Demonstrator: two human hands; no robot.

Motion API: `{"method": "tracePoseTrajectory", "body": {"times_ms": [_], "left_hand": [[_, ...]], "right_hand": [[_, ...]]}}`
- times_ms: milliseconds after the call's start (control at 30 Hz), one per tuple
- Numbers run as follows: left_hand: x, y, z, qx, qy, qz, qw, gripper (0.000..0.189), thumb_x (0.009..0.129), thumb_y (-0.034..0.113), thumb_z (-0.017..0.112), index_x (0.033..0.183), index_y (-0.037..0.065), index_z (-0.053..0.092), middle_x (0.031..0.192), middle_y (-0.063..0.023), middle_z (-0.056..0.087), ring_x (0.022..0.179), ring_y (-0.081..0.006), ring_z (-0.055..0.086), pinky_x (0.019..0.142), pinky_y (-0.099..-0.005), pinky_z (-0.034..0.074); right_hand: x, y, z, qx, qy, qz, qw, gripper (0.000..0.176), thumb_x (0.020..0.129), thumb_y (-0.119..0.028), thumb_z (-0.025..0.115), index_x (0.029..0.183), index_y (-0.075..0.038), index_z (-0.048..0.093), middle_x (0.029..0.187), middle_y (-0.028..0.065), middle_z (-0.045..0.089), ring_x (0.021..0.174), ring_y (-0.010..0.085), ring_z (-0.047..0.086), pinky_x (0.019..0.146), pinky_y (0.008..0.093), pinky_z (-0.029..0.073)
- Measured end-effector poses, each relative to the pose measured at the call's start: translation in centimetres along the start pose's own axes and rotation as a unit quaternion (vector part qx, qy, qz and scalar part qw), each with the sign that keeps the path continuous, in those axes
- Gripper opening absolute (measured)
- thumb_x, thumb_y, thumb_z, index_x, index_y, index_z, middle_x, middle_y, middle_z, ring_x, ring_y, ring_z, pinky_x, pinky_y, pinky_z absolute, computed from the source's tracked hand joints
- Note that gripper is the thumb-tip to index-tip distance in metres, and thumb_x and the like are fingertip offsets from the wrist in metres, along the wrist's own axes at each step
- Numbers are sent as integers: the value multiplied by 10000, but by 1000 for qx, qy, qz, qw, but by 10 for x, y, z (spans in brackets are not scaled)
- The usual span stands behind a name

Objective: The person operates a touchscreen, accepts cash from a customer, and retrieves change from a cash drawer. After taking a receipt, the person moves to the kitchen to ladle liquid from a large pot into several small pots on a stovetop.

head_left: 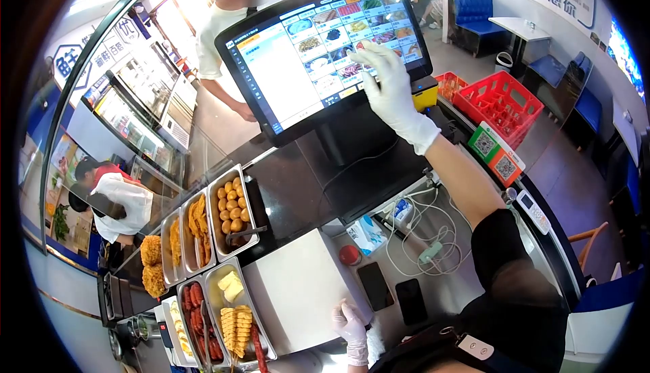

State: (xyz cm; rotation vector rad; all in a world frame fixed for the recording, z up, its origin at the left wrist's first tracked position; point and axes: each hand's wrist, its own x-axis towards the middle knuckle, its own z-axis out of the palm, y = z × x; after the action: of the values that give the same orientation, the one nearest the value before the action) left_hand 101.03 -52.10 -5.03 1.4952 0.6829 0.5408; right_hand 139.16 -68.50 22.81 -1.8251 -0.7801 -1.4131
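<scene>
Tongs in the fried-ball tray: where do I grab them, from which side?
Grip the tongs by the end that juts past the right rim of the tray, over the black counter. Come from above on that counter side: that end looks clear, while the other lies among the fried balls. Pinch across both arms; the hinge end is too small to tell.

The gloved right hand [393, 92] covers several menu tiles at the right edge of the touchscreen [318, 48], and the tiles that show are too small to read. The screen hides part of the person [220, 34] beyond the tabletop [291, 190], whose head is blurred and cut by the top edge. The left hand [352, 329] has its forearm cut off by the bottom edge; whether it holds anything cannot be told. The nearest food trays [223, 312] run into the dark border, and the QR plaques [497, 155] are unreadable
</scene>
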Motion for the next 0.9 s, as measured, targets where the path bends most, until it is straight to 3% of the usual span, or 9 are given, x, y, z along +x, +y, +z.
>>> {"method": "tracePoseTrajectory", "body": {"times_ms": [33,67,133,167,200,400,467,633,900], "left_hand": [[0,-1,0,-9,0,-1,1000,131,966,123,519,974,22,603,660,21,551,566,-43,480,507,-194,387],[-1,-1,0,-18,-1,-2,1000,130,968,126,516,974,26,599,659,21,550,560,-44,480,504,-194,391],[-3,5,0,-24,-8,-16,1000,131,970,128,514,979,27,597,664,18,553,555,-45,480,504,-194,393],[-2,7,0,-32,-14,-29,999,133,971,130,512,983,28,595,670,16,555,551,-47,481,503,-193,394],[-2,1,-1,-33,-15,-29,999,133,971,130,512,983,28,595,670,16,555,551,-47,481,503,-193,394],[-3,3,-1,0,-8,-15,1000,144,972,111,518,1005,9,613,757,7,589,680,-55,519,619,-204,439],[-3,2,-3,13,-13,-10,1000,148,972,120,525,1005,6,614,764,6,592,676,-53,514,618,-202,438],[-2,7,0,21,-9,0,1000,149,972,126,514,998,9,603,725,8,573,634,-53,501,579,-202,418],[0,-7,-2,41,9,38,998,141,964,126,515,983,18,604,671,21,547,578,-43,477,529,-193,390]], "right_hand": [[-2,-4,-4,-1,46,2,999,336,785,-28,657,1112,-88,607,987,87,621,1049,285,548,899,409,428],[-8,-8,-9,-2,45,3,999,336,785,-28,657,1112,-88,607,987,87,621,1049,285,548,899,409,428],[-18,-10,-22,23,-4,125,992,282,765,-43,694,1038,-83,633,781,57,628,841,256,598,765,382,464],[-22,-3,-21,31,42,53,997,211,777,-46,689,981,-79,647,692,53,603,678,247,578,658,365,460],[-25,-2,-24,30,43,51,997,211,777,-46,689,981,-79,647,692,53,603,678,247,578,658,365,460],[-37,4,-46,46,-32,112,992,174,805,-12,628,969,-68,639,802,50,656,776,258,601,716,356,470],[-29,12,-47,8,3,43,999,165,812,-1,599,960,-59,640,870,35,674,877,259,596,794,367,459],[4,23,-43,3,-58,34,998,367,846,-50,545,1213,-62,570,1230,148,572,1188,328,490,1013,425,377],[67,20,8,-79,-68,-44,994,421,850,-112,534,1270,-125,519,1363,188,461,1252,392,419,1086,466,296]]}}
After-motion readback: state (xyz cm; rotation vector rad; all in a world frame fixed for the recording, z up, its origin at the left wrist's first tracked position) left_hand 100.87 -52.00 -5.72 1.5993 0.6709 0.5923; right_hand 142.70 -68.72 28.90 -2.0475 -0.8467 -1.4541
